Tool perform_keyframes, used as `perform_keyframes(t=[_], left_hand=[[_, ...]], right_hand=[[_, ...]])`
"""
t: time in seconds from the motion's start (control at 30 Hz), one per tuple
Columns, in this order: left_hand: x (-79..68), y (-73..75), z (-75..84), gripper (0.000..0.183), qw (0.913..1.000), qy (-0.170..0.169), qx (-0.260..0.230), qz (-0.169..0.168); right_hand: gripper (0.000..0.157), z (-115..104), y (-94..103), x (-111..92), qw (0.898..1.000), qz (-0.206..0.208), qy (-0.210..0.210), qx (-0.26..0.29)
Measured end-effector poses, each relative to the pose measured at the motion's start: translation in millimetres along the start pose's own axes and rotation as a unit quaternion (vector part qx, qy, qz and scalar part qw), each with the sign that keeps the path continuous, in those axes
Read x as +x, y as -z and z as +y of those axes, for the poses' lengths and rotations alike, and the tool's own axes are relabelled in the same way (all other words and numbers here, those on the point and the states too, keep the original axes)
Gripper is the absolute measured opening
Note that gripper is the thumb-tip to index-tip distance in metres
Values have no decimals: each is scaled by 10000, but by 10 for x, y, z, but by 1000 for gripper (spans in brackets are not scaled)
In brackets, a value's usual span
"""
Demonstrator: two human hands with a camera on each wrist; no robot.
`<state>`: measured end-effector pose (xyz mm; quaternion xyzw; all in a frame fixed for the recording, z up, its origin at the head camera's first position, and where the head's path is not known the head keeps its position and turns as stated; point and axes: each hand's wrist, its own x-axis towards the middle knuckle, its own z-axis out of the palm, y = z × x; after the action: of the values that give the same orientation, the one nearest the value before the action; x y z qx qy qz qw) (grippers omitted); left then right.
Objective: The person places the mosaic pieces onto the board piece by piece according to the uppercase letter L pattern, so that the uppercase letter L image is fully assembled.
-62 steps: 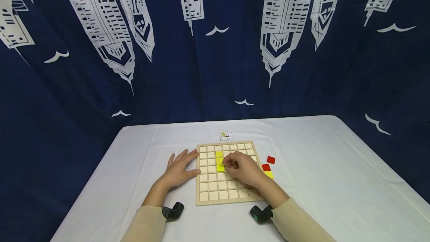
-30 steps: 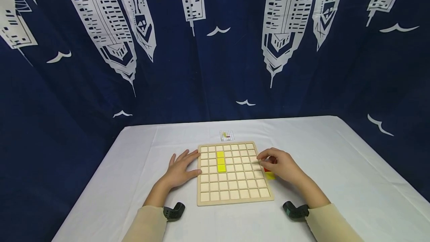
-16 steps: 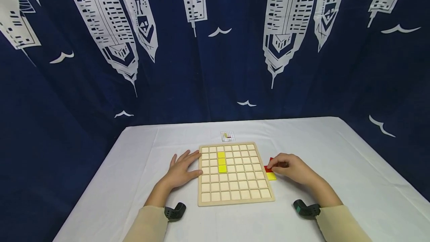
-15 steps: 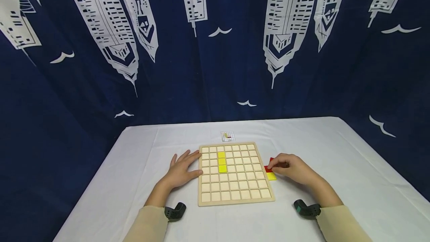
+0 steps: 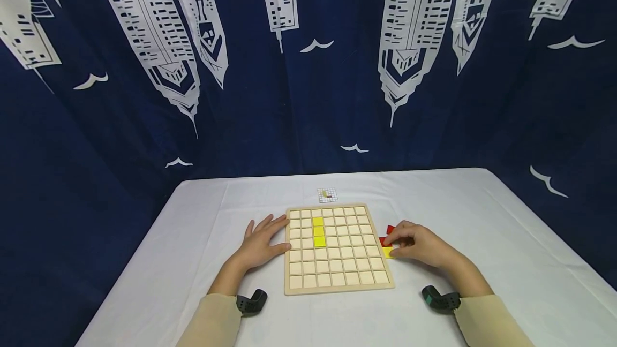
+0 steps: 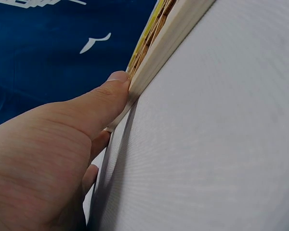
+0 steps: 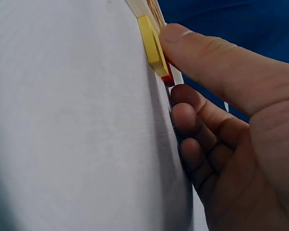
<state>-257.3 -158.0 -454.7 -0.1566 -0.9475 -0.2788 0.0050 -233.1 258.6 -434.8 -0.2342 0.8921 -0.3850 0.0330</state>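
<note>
My left hand [image 5: 259, 244] lies with fingers spread, its thumb and fingertips at the left edge of the wooden grid board [image 5: 337, 290]. Three yellow tiles [image 5: 319, 231] form a column in the board's upper left part. Just right of the board, a loose yellow tile [image 5: 388, 251] lies against a red tile [image 5: 382, 240], with another red tile [image 5: 390, 228] farther back. My right hand [image 5: 420, 243] reaches over these, forefinger on the nearer red tile and thumb at the yellow one. In the right wrist view the thumb [image 7: 202, 53] overlaps the yellow tile's [image 7: 153, 48] edge.
A small printed grid card [image 5: 328, 195] with coloured squares lies behind the board. The white cloth-covered table [image 5: 231, 197] meets a dark blue patterned curtain [image 5: 308, 95] at the back. Black wrist cameras [image 5: 251, 302] sit on both wrists.
My right hand has moved from the yellow column on the board to the loose tiles at the right. Its thumb has since spread from the forefinger toward the yellow tile. The left hand stays put.
</note>
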Motion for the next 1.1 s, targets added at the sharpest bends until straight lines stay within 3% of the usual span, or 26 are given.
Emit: perform_keyframes(t=[0.27, 0.43, 0.7, 0.87, 1.1], left_hand=[[7, -5, -3, 68, 10000, 31, 69, -13], [7, -4, -2, 68, 10000, 14, 49, -6], [6, -1, -1, 68, 10000, 11, 52, -22], [6, 3, -2, 68, 10000, 10, 44, -27], [10, 1, -9, 67, 10000, -3, 25, -29]], right_hand=[[37, -22, -9, 6, 9999, -56, -98, -97], [32, -4, -28, 2, 9997, 118, 106, -211], [31, 9, -34, 18, 9991, 292, -40, -290], [30, -42, -88, 52, 9968, 461, -107, -643], [26, -69, -89, 59, 9962, 453, -155, -725]])
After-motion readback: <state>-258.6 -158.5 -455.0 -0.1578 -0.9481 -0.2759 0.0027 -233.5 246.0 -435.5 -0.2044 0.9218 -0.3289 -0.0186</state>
